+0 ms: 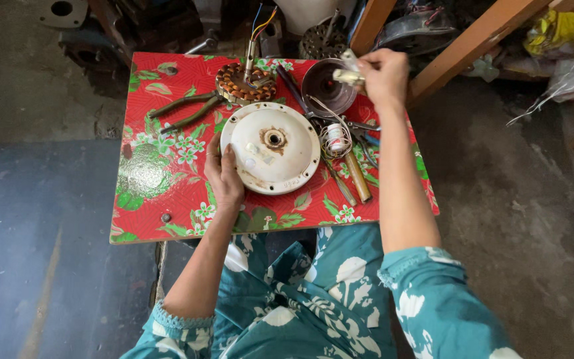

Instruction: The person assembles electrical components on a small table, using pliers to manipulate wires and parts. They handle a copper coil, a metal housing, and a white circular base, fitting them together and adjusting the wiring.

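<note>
From the head camera, the left hand (224,178) rests with fingers spread on the rim of the round white motor cover (272,147), which lies mid-table on the red floral cloth (161,173). The right hand (383,74) pinches a small pale piece (348,75) above the metal bowl (327,86), well apart from the cover.
</note>
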